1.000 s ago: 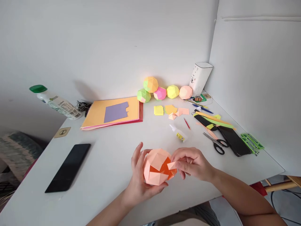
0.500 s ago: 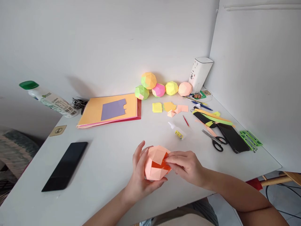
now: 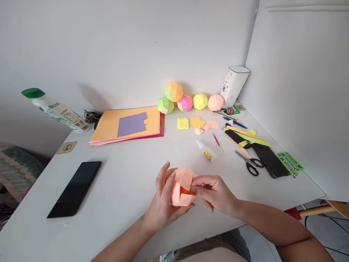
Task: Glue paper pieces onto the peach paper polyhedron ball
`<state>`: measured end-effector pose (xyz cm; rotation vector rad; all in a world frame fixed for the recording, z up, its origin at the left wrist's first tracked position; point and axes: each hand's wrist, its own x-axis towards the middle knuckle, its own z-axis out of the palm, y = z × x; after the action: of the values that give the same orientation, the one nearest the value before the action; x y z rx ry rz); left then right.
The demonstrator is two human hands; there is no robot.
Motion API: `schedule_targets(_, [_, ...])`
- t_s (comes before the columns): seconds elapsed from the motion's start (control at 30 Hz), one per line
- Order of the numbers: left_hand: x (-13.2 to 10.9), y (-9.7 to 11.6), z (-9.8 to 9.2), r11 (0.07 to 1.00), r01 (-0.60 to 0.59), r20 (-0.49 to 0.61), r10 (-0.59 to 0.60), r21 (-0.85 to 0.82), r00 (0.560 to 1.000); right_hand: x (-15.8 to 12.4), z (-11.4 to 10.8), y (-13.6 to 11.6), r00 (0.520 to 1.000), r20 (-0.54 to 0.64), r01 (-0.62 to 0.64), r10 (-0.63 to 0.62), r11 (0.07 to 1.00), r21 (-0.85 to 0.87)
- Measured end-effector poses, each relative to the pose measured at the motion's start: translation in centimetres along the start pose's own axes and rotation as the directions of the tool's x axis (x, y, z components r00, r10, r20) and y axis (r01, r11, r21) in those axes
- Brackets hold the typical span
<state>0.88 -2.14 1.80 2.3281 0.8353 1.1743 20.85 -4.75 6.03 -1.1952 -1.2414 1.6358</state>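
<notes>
A faceted peach paper ball [image 3: 185, 178] is held above the near part of the table, with a gap in its side that shows an orange inside. My left hand [image 3: 163, 196] wraps round its left side, thumb underneath and fingers behind and on top. At the gap's right edge, the fingers and thumb of my right hand [image 3: 215, 193] pinch the ball's paper; the fingertips are partly hidden there. Beyond the ball lies a glue bottle [image 3: 207, 153] with a white nozzle.
Several finished paper balls [image 3: 200, 101] line the back wall. Coloured paper pieces [image 3: 183, 123], a red pencil [image 3: 216, 139], scissors [image 3: 250, 163] and a black pouch [image 3: 269, 160] lie rightward. Leftward are a phone [image 3: 75, 189], a paper stack [image 3: 109, 123] and a white bottle [image 3: 62, 114].
The gap in the peach ball looks smaller and the ball has turned slightly. My right thumb has shifted at its edge. The whole view has moved a little.
</notes>
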Motion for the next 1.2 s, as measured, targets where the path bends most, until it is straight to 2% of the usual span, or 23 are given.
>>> schedule_targets(0.23, [-0.1,-0.1,0.1,0.999,0.037,0.055,-0.038,0.033,0.998,0.4,-0.2,0.2,0.981,0.037,-0.195,0.192,0.978,0.079])
schedule_targets(0.47, [-0.3,-0.5,0.0,0.997,0.076,0.104,-0.079,0.029,0.991,0.9,-0.5,0.1,0.993,0.017,-0.119,0.118,0.986,0.121])
schedule_targets(0.8, [-0.4,-0.6,0.2,0.996,0.075,0.124,-0.081,0.053,0.989,1.2,-0.6,0.5,0.973,0.075,-0.227,0.217,0.956,0.187])
schedule_targets(0.87, [-0.4,-0.6,0.2,0.995,0.082,0.131,-0.089,0.054,0.987,1.2,-0.6,0.6,0.977,0.056,-0.214,0.207,0.956,0.199])
schedule_targets(1.07, [-0.6,-0.8,0.4,0.993,0.112,0.134,-0.116,0.033,0.984,1.5,-0.4,0.7,0.996,-0.075,-0.032,0.045,0.986,0.163])
schedule_targets(1.2, [-0.6,-0.7,0.5,0.993,0.112,0.14,-0.116,0.038,0.983,1.5,-0.4,0.7,0.995,-0.104,-0.002,0.012,0.996,0.093])
